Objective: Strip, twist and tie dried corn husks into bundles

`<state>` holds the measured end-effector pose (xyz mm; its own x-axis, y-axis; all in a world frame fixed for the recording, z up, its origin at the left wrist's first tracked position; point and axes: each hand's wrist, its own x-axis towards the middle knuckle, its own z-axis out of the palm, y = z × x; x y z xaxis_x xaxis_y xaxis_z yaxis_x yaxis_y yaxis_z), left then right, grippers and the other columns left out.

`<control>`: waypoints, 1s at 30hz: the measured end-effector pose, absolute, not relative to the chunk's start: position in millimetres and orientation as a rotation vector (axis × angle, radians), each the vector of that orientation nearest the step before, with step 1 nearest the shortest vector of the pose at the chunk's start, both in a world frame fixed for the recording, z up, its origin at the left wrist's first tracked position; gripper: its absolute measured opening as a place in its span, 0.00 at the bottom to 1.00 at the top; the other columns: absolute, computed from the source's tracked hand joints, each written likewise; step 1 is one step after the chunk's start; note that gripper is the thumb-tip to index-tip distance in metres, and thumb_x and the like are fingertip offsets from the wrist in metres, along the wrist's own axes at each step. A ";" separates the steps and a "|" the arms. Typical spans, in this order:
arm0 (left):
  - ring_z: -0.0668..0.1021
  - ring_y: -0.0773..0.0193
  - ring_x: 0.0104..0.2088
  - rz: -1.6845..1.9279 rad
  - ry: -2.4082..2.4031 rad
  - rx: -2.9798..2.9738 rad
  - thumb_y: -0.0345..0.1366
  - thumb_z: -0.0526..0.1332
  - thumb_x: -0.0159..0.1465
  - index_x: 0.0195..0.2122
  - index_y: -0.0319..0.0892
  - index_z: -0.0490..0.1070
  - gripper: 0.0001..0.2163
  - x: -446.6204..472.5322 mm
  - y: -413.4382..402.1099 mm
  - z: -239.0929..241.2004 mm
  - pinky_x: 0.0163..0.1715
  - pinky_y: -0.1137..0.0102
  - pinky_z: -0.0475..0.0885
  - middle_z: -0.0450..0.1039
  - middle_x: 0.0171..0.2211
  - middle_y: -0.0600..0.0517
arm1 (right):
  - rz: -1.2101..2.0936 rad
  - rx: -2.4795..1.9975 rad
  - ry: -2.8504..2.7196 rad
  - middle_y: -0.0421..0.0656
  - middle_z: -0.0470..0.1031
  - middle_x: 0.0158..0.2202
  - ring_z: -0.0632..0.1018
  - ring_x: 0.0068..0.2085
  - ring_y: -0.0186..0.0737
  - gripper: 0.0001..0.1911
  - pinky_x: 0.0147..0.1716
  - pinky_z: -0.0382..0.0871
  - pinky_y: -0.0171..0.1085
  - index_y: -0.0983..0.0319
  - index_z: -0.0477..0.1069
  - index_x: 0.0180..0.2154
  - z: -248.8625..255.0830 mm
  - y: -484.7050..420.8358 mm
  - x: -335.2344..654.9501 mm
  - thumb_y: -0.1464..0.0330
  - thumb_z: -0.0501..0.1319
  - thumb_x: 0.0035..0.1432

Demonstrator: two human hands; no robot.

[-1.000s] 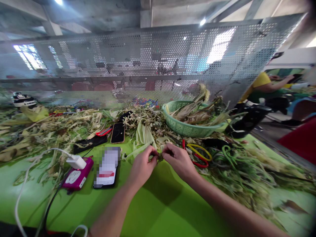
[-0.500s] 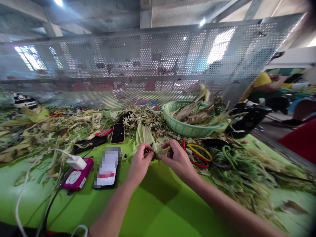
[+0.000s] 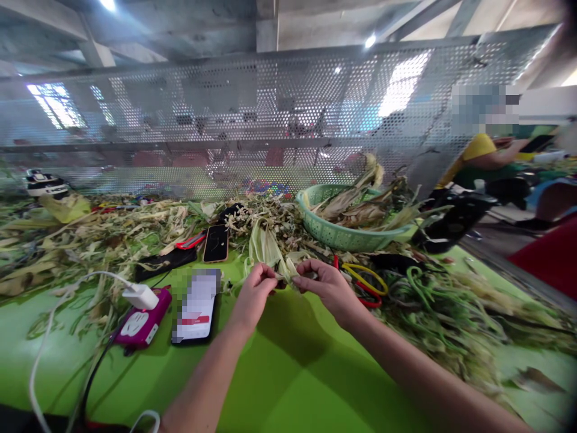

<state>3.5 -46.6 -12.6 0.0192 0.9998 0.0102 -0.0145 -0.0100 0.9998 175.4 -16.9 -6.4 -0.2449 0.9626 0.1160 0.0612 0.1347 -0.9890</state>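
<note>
Left hand [image 3: 252, 296] and right hand [image 3: 332, 291] nearly meet, fingers [image 3: 308, 283] pinched.

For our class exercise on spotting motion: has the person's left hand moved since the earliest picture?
Yes, slightly: the left hand has shifted leftward, nearer the lit phone, which has stayed put.

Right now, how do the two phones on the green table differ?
The nearer phone has a lit screen; the farther phone has a dark one. The nearer phone has a dark edge, the farther phone a tan rim. Both lie screen up on the green table.
</note>
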 end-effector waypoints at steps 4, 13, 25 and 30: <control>0.74 0.62 0.38 1.127 1.216 1.415 0.42 0.57 0.61 0.41 0.44 0.68 0.11 2.1 -48.4 -8.6 0.39 0.69 0.69 0.73 0.37 0.50 | 1.208 -1.075 -1.595 0.37 0.68 0.26 0.70 0.26 0.33 0.14 0.28 0.65 0.34 0.62 0.67 0.31 -2.8 -18.6 174.7 0.60 0.67 0.46; 0.70 0.65 0.28 1.015 1.139 1.552 0.45 0.53 0.64 0.31 0.44 0.69 0.12 2.9 -48.5 -9.9 0.30 0.71 0.65 0.67 0.25 0.55 | 1.316 -1.010 -1.500 0.39 0.71 0.29 0.72 0.29 0.34 0.14 0.32 0.67 0.35 0.63 0.72 0.37 0.4 -17.4 179.0 0.61 0.65 0.51; 0.65 0.67 0.27 0.995 1.035 1.488 0.47 0.55 0.63 0.39 0.42 0.71 0.14 2.9 -49.7 -9.1 0.29 0.72 0.61 0.63 0.26 0.55 | 1.145 -1.012 -1.349 0.38 0.69 0.27 0.67 0.26 0.31 0.12 0.25 0.62 0.32 0.63 0.71 0.33 -1.2 -6.9 184.1 0.62 0.66 0.49; 0.64 0.68 0.28 1.101 1.046 1.420 0.46 0.56 0.63 0.39 0.41 0.70 0.13 2.2 -47.2 -12.2 0.28 0.73 0.59 0.64 0.27 0.55 | 1.095 -1.034 -1.351 0.39 0.69 0.31 0.69 0.27 0.32 0.17 0.26 0.64 0.33 0.61 0.67 0.37 -0.5 -8.9 184.9 0.59 0.66 0.50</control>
